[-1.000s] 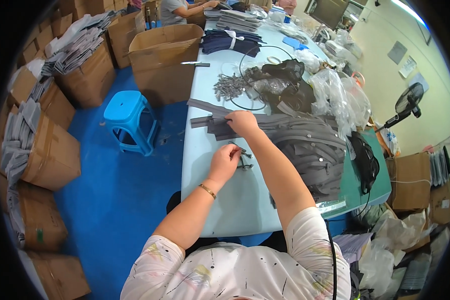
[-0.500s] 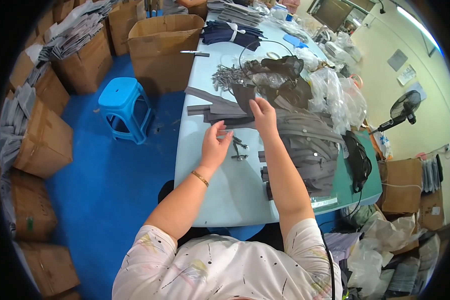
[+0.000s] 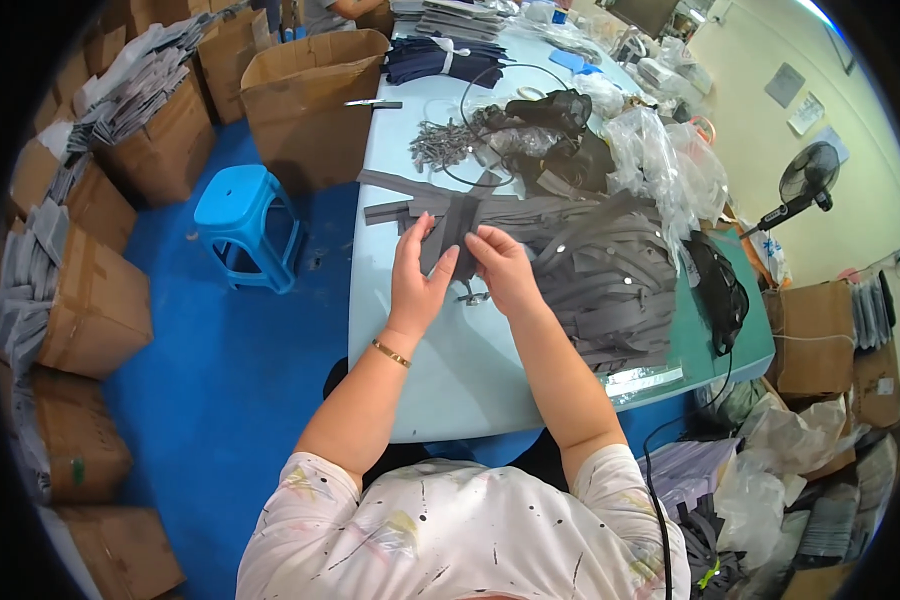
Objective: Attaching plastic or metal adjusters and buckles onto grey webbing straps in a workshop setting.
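Observation:
A dark grey fabric strip (image 3: 458,222) is held up over the table between my two hands. My right hand (image 3: 505,272) pinches its edge between thumb and fingers. On the strip's other side is my left hand (image 3: 417,285), its thumb against the strip and its fingers curved around that side. Just below, partly hidden by the right hand, lie a few small metal pieces with dark tabs (image 3: 473,297). A thick heap of long grey strips (image 3: 610,285) spreads to the right of my hands, and some strip ends reach left behind them.
Beyond the strips sit a pile of small grey parts (image 3: 440,147), dark mesh material (image 3: 580,160) and clear plastic bags (image 3: 660,170). A tied navy bundle (image 3: 445,62) lies farther back. Left of the table (image 3: 425,400) stand a blue stool (image 3: 240,205) and cardboard boxes (image 3: 310,120). A black fan (image 3: 805,180) is at right.
My right hand has come back toward me from the far strips, bringing a dark grey strip. The left hand has risen slightly and now meets the strip.

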Tool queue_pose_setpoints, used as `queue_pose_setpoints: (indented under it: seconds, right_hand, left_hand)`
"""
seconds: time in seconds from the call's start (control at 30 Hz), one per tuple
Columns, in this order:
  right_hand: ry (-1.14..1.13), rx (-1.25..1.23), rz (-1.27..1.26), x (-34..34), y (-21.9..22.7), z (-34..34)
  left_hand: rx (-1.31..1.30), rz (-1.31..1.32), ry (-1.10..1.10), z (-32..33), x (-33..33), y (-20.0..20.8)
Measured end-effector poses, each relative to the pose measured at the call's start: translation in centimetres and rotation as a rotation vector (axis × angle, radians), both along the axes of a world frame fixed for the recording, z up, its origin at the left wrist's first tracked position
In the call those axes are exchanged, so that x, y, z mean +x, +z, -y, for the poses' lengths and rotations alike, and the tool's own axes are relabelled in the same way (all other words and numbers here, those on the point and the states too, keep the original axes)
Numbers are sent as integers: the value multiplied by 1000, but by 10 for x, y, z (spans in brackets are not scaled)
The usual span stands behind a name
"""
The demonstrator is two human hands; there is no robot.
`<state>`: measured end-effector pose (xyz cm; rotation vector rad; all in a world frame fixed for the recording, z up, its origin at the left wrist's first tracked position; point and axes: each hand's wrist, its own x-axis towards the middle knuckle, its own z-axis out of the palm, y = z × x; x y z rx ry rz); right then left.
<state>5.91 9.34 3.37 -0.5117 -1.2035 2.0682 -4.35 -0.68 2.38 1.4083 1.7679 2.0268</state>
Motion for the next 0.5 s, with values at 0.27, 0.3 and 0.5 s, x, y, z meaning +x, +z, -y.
queue_pose_setpoints:
  seconds: [0.27,0.3,0.5]
  right_hand:
    - [60,649,274,2,-5,38]
    - [-83,939,473,4,-2,33]
    - [-502,1685,1091,39,1,-39]
  left_hand:
    - [26,695,-155,3,1,2]
    - [90,610,-63,2,-4,1]
    - [151,504,118,4,-15,1]
